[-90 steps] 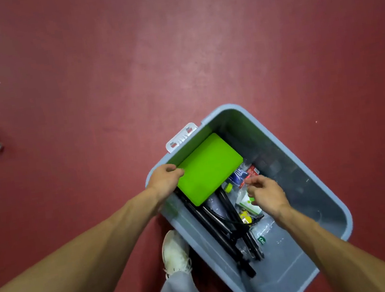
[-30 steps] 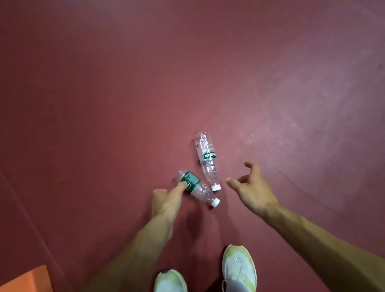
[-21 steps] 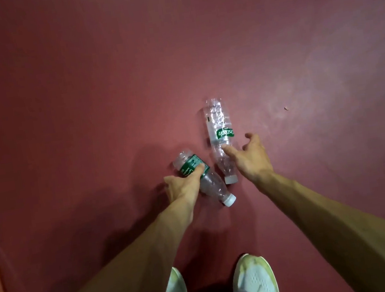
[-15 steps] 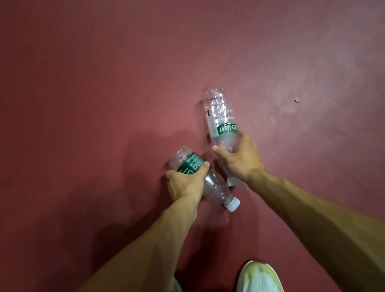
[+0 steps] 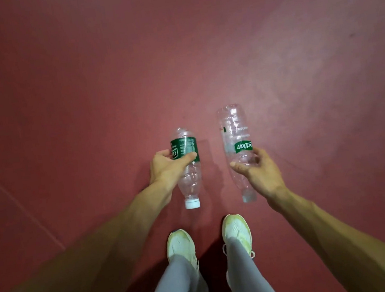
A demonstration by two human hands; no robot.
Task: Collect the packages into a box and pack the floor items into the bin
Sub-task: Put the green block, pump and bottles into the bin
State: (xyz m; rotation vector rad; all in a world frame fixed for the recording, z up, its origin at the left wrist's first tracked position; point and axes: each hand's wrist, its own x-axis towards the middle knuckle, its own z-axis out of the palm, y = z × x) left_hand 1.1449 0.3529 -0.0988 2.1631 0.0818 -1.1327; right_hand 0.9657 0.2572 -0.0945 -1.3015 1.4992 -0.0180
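I hold two clear plastic bottles above the red floor, each with its white cap pointing toward me. My left hand (image 5: 168,168) grips the shorter bottle with the dark green label (image 5: 187,164) around its middle. My right hand (image 5: 258,171) grips the longer bottle with a small green label (image 5: 236,137) near its neck half. The two bottles are apart, roughly parallel, a hand's width between them. The bin and the packages are out of view.
The red floor (image 5: 79,87) spreads all around, with a faint seam line (image 5: 16,202) running diagonally at the left. My two feet in pale shoes (image 5: 181,246) stand just below the bottles.
Three seconds ago my hands were in the grey bin. Since then they reached the two bottles on the floor, gripped them and lifted them; the bottles are now held apart and higher.
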